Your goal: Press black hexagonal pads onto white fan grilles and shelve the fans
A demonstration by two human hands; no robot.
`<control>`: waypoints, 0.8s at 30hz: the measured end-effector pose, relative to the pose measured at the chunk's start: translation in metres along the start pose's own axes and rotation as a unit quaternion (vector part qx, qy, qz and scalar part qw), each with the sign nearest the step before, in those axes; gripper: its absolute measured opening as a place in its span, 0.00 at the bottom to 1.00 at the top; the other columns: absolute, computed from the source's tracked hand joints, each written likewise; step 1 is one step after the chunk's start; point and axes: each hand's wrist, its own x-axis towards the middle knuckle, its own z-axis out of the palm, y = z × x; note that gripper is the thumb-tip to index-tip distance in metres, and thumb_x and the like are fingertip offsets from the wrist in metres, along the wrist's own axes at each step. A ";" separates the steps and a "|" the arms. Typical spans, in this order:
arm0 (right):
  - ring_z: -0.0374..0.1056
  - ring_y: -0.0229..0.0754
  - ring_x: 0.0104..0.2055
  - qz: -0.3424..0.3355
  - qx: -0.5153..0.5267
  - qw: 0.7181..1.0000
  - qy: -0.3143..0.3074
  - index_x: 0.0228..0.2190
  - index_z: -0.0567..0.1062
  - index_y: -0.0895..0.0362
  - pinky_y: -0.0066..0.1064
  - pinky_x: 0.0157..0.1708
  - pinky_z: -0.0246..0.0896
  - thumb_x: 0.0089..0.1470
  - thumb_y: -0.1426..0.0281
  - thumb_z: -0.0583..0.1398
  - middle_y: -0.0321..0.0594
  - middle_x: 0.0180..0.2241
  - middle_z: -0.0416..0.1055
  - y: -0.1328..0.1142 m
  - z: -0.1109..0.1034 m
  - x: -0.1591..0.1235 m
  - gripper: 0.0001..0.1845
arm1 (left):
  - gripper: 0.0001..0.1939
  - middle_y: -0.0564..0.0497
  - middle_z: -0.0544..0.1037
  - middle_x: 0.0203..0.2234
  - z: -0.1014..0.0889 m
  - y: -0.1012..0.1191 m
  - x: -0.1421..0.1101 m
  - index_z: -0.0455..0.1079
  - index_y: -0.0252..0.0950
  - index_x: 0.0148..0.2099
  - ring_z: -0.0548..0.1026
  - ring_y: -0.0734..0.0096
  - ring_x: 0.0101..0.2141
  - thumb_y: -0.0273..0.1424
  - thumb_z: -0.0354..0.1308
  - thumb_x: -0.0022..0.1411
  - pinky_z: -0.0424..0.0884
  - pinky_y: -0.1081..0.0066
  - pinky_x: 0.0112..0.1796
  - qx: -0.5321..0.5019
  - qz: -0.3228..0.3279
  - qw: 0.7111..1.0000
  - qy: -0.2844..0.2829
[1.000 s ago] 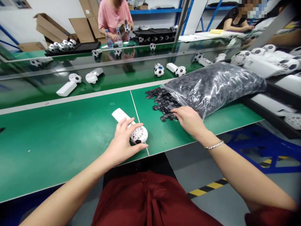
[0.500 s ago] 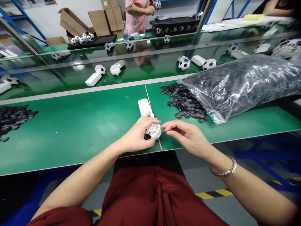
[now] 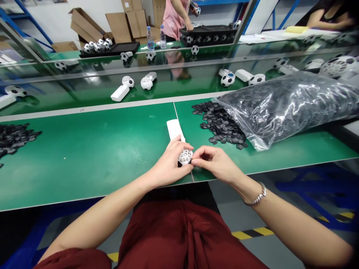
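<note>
A white handheld fan [image 3: 176, 131] with a football-patterned round head lies on the green table [image 3: 84, 157] near its front edge. My left hand [image 3: 168, 164] is wrapped round the fan's head and holds it steady. My right hand [image 3: 213, 164] is pinched against the right side of the head, fingertips pressed to the white grille; whatever small piece sits between the fingers is hidden. A heap of small black pieces [image 3: 221, 125] lies just beyond my right hand, spilling from a clear plastic bag [image 3: 288, 104].
A second pile of black pieces [image 3: 14, 136] lies at the far left. Finished fans [image 3: 123, 87] rest on the conveyor behind. A person in pink [image 3: 176, 18] stands at the far bench by black trays of football heads [image 3: 109, 48]. Cardboard boxes stand behind.
My right hand left the black pile, came across to the fan head and closed against it. My left hand kept its hold on the fan. The view shifted left.
</note>
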 end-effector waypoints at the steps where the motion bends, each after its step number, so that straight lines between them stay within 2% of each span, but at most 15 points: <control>1: 0.62 0.36 0.27 0.001 -0.002 1.000 -0.004 0.24 0.71 0.58 0.30 0.30 0.59 0.43 0.62 0.65 0.34 0.24 0.69 0.000 0.000 0.000 0.12 | 0.19 0.47 0.66 0.50 0.000 0.000 0.000 0.61 0.38 0.48 0.46 0.56 0.62 0.26 0.55 0.52 0.51 0.52 0.58 -0.002 -0.002 1.000 0.000; 8: 0.55 0.32 0.23 0.008 -0.009 0.999 -0.043 0.23 0.67 0.58 0.26 0.24 0.52 0.42 0.64 0.65 0.30 0.21 0.62 -0.004 -0.003 0.005 0.13 | 0.19 0.46 0.66 0.48 -0.002 -0.001 -0.001 0.61 0.38 0.46 0.47 0.55 0.61 0.25 0.56 0.51 0.51 0.53 0.58 -0.019 0.004 1.000 -0.005; 14: 0.55 0.32 0.23 0.001 -0.004 0.999 -0.050 0.23 0.65 0.58 0.25 0.24 0.53 0.44 0.64 0.64 0.29 0.21 0.60 -0.005 0.003 0.005 0.14 | 0.17 0.47 0.67 0.48 -0.003 -0.001 0.000 0.61 0.38 0.46 0.48 0.59 0.61 0.23 0.55 0.52 0.50 0.55 0.58 -0.016 0.011 1.000 -0.017; 16: 0.56 0.33 0.24 -0.010 -0.027 0.998 -0.048 0.23 0.64 0.57 0.26 0.24 0.54 0.46 0.63 0.63 0.30 0.21 0.60 -0.004 -0.002 0.006 0.14 | 0.18 0.47 0.67 0.48 -0.004 0.000 0.001 0.62 0.38 0.46 0.48 0.59 0.61 0.22 0.54 0.51 0.50 0.54 0.58 -0.012 0.011 1.000 -0.022; 18: 0.58 0.34 0.25 -0.039 -0.090 0.995 -0.014 0.25 0.66 0.57 0.27 0.26 0.56 0.49 0.62 0.60 0.32 0.23 0.63 -0.002 -0.016 0.009 0.12 | 0.18 0.48 0.67 0.48 -0.004 0.000 0.001 0.62 0.38 0.46 0.48 0.58 0.61 0.24 0.57 0.51 0.50 0.54 0.58 -0.011 0.003 1.000 -0.021; 20: 0.62 0.38 0.29 -0.084 -0.214 0.972 0.056 0.28 0.69 0.57 0.31 0.31 0.59 0.51 0.63 0.58 0.36 0.27 0.66 0.003 -0.038 0.014 0.10 | 0.17 0.47 0.67 0.48 -0.004 0.000 0.001 0.63 0.39 0.44 0.49 0.57 0.61 0.28 0.60 0.51 0.52 0.54 0.57 -0.014 -0.007 1.000 -0.008; 22: 0.64 0.43 0.34 -0.113 -0.378 0.911 0.119 0.31 0.72 0.56 0.36 0.36 0.60 0.52 0.64 0.58 0.40 0.31 0.69 0.010 -0.061 0.020 0.09 | 0.15 0.46 0.68 0.47 -0.004 0.000 0.001 0.63 0.39 0.42 0.51 0.58 0.60 0.31 0.61 0.51 0.54 0.55 0.57 -0.016 -0.007 1.000 0.004; 24: 0.65 0.47 0.38 -0.120 -0.498 0.848 0.139 0.32 0.75 0.55 0.40 0.38 0.61 0.52 0.64 0.57 0.42 0.32 0.70 0.018 -0.078 0.025 0.09 | 0.13 0.45 0.69 0.46 -0.003 0.000 0.001 0.63 0.38 0.41 0.52 0.59 0.60 0.29 0.60 0.51 0.55 0.56 0.56 -0.015 0.004 1.000 0.006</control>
